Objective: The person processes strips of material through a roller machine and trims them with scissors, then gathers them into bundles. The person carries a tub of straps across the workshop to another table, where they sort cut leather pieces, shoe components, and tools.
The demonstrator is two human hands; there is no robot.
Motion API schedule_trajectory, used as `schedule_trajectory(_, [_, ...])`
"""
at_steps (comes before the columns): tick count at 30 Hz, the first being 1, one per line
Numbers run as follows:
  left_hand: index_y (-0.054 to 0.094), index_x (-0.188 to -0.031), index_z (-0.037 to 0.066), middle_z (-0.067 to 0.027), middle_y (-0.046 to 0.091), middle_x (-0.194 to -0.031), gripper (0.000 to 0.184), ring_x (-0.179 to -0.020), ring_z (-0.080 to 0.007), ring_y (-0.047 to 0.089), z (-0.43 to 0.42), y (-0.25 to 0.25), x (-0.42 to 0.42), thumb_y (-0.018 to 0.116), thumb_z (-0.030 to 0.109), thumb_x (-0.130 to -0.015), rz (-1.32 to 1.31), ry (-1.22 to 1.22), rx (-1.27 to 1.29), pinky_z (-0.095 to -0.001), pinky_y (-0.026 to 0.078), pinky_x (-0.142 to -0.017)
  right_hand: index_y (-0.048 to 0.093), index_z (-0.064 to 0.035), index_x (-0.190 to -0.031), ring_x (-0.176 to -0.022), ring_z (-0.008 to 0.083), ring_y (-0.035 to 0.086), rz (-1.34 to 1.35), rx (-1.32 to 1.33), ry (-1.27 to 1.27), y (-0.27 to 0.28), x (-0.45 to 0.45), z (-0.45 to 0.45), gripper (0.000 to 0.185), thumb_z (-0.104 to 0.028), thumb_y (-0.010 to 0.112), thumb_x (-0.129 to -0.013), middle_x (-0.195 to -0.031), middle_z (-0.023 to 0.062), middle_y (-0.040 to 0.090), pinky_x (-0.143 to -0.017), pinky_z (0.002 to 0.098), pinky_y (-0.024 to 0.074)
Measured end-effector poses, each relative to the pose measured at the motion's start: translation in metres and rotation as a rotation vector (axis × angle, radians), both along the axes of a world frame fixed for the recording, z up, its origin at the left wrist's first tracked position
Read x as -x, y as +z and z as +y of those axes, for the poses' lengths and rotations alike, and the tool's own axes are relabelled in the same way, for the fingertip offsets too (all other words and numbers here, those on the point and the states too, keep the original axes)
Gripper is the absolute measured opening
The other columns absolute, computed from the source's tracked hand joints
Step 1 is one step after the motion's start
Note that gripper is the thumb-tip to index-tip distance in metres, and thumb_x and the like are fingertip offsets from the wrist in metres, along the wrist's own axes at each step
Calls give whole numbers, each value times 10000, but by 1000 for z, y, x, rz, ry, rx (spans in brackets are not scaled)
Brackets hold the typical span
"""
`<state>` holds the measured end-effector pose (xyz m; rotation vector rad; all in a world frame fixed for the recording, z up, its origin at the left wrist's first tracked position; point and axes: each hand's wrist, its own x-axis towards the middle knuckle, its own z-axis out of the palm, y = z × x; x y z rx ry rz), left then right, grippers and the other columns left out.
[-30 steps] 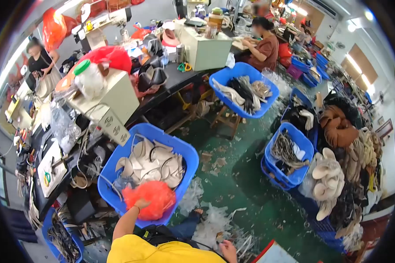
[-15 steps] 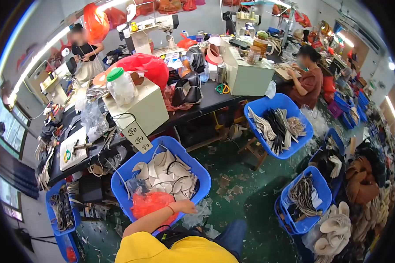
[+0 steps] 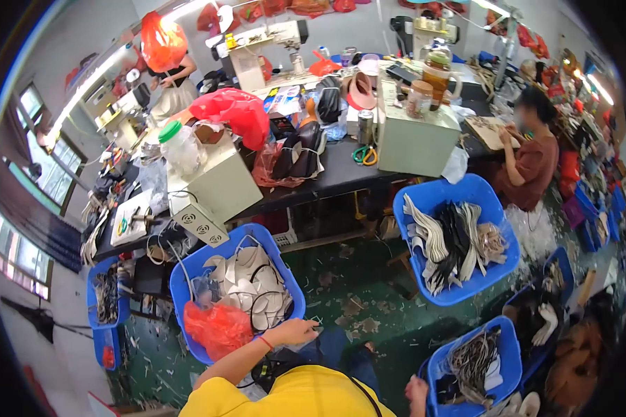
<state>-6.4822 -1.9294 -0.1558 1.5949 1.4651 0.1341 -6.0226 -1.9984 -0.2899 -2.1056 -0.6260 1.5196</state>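
My left hand, with a red band at the wrist, is over the front right edge of a blue basket; its fingers are stretched out and nothing shows in them. The basket holds pale curved pieces, dark cords and a crumpled red plastic bag, which lies left of the hand. My right hand hangs low, beside the left edge of another blue basket with bundled strips. It is small and blurred, so its grip is unclear.
A black bench with sewing machines, scissors and jars runs across the back. A blue basket of black and white strips stands in front of it. One person sits at the right; another stands at the back left.
My left hand has come off the red bag and moved right, across the basket's edge. The view has swung, and my right hand now shows beside the lower right basket.
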Motion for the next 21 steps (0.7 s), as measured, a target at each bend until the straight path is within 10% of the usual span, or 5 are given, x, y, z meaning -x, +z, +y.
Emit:
schedule_trajectory(15, [485,-1168,6,-213,497,-1180,479,-1127,-354,438,217,-59,195,553,317,-810,185,436,-267,-402,354,-949,363,49,-1245,-936,160,553,290,-470,714,122,355,481,665,-268,690,-761,-1038,140,589,-833,250,408])
schedule_trajectory(21, [428,-1205,3,-207,461,-1223,433,-1200,-367,361,380,-58,273,521,206,-835,174,813,-563,-408,292,-1005,294,55,-1285,-1097,230,469,309,-439,550,96,555,644,822,-290,746,-691,-1225,193,453,-925,318,368])
